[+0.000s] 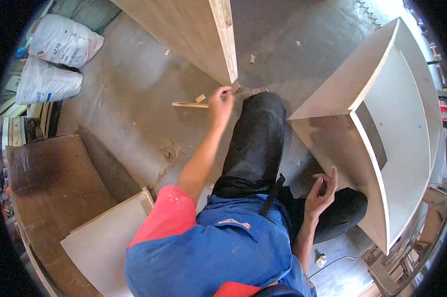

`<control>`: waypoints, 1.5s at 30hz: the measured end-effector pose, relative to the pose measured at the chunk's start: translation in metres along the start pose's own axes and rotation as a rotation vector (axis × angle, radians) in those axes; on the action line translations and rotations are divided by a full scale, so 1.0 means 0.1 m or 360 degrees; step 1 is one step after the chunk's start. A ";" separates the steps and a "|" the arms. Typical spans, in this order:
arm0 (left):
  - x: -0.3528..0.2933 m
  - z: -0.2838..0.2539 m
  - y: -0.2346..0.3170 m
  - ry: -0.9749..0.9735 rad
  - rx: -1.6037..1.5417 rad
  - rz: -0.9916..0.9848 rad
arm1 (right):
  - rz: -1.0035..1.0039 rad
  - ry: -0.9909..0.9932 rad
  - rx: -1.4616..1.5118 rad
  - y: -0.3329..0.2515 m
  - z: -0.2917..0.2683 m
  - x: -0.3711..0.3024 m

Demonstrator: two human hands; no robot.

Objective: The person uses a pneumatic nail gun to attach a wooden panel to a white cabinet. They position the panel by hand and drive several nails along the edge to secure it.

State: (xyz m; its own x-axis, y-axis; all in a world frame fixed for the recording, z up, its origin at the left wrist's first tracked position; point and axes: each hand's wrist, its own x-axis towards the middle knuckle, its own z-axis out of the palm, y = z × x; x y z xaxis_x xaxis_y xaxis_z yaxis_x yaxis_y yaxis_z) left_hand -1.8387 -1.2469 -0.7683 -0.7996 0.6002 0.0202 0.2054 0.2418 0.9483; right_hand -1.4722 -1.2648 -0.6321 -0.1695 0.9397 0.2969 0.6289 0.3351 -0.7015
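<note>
My left hand (221,105) is held over the floor, just below the lower corner of an upright wooden panel (194,34). Its fingers are curled together, slightly smeared, and whatever they may hold is hidden. A thin wood strip (188,105) lies on the floor, one end by that hand. My right hand (321,195) hovers above my bent right leg with its index finger stretched out and the others loosely bent; I see nothing in it. Beside it on the right stands a wooden cabinet piece (327,143) with a curved edge and pale inner panel.
White sacks (65,42) lie at the far left. A brown board (60,198) and a white panel (107,242) are at the near left. Wood scraps (200,98) dot the floor. A cable (335,260) and stacked offcuts (396,270) are at the near right.
</note>
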 end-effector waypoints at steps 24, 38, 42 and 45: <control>-0.64 -0.74 1.34 -0.0686 -0.1024 -0.0513 | -0.0388 -0.0935 0.0626 -1.36 0.95 0.61; -0.83 -0.77 1.31 -0.0384 -0.0253 -0.0159 | -0.0826 -0.0650 -0.0010 -1.18 0.67 0.57; -0.59 -0.87 0.53 -0.0316 0.0081 0.0112 | -0.0449 -0.0324 -0.0206 -0.88 0.35 0.68; -0.48 -0.99 -0.49 -0.0232 0.0387 -0.0111 | -0.0177 -0.0152 -0.0342 -0.63 0.23 0.76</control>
State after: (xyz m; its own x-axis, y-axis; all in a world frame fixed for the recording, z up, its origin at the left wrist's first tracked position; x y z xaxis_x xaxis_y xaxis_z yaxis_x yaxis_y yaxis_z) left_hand -1.8661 -1.3628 -0.7841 -0.7306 0.6747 -0.1052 0.2960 0.4518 0.8416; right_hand -1.5420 -1.2126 -0.5804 -0.3113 0.9034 0.2948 0.7474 0.4243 -0.5113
